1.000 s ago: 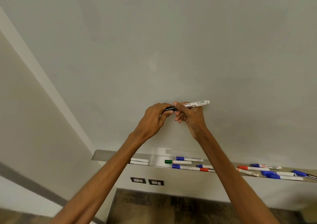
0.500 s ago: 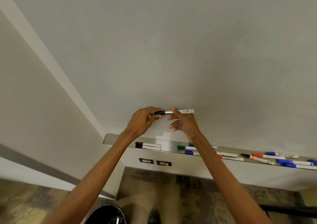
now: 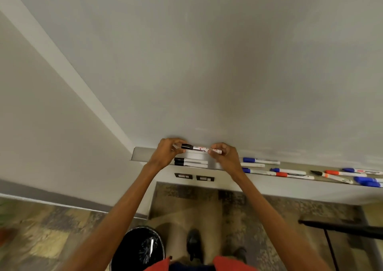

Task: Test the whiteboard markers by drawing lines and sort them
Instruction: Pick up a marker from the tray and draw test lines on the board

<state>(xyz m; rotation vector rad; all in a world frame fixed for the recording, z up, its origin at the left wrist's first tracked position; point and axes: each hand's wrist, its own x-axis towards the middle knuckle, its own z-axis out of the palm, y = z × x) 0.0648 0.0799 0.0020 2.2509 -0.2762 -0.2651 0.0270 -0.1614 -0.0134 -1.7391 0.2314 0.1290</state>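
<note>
Two hands held a black-capped marker [image 3: 200,148] level above a whiteboard tray [image 3: 143,154].

The left hand [image 3: 165,153] pinched the capped end between curled fingertips; the right hand [image 3: 224,155] curled around the white barrel's other end. Two more black markers [image 3: 190,162] lay just below the fingers.

Grey metal marker tray [image 3: 139,156] running left to right; at its left end two black-capped markers [image 3: 191,162] lie side by side, touching; farther right, blue-capped markers [image 3: 261,161] and red-capped markers [image 3: 348,173] lie scattered.
</note>
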